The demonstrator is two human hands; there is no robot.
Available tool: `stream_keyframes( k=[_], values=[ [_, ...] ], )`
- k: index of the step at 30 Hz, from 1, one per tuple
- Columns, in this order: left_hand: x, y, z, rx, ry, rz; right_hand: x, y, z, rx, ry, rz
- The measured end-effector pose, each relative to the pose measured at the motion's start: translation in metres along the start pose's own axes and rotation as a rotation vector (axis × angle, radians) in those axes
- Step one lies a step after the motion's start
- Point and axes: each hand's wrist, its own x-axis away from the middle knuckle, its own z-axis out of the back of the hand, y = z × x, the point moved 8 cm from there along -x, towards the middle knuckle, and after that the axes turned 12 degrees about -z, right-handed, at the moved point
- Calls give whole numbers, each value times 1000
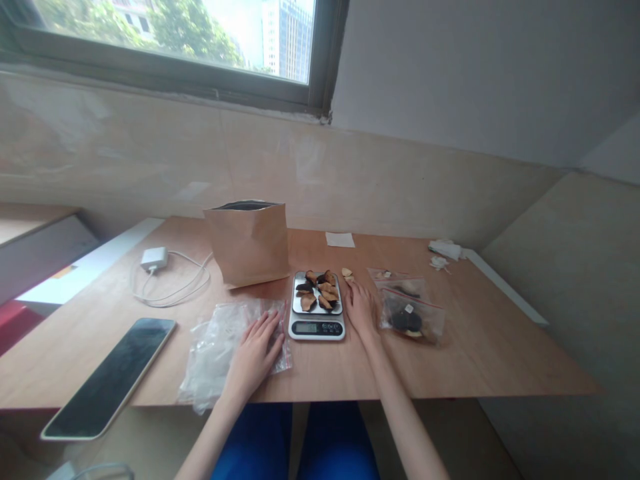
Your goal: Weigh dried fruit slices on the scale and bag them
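Note:
My left hand (259, 348) lies flat with fingers stretched out on a pile of clear zip bags (215, 347). Just right of it is a small digital kitchen scale (317, 329), its display too blurred to read. Several dried brown slices (309, 301), dark on one side and perhaps mushroom, rest on its plate. To the right of the scale, my right hand (361, 307) rests on the table, fingers extended and holding nothing I can see. A pale dried piece (347, 273) lies at its fingertips. Beside that hand are filled zip bags (410, 317) with dark dried pieces inside.
A brown paper pouch (250, 247) stands upright with its top open behind the scale. On the left are a phone (113, 377) overhanging the table edge and a white charger (154, 258) with its cable. White paper (340, 239) and crumpled wrappers (445, 250) lie farther back.

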Motion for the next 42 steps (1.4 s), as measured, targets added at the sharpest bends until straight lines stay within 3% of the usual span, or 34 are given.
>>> stream_keyframes(
  k=[13, 18, 24, 31, 38, 42],
  values=[
    [1, -2, 0, 11, 16, 17, 1, 0, 1, -46, 37, 25],
    [1, -3, -1, 13, 11, 17, 1, 1, 8, -204, 34, -17],
    [1, -3, -1, 16, 11, 10, -2, -15, 15, -539, -80, 83],
    [0, -3, 2, 29, 29, 27, -21, -25, 9, -581, -157, 118],
    [0, -2, 2, 40, 26, 31, -25, -5, 12, -569, -22, -14],
    [0, -1, 3, 43, 39, 26, -22, -8, 14, -587, -16, 23]
  ],
)
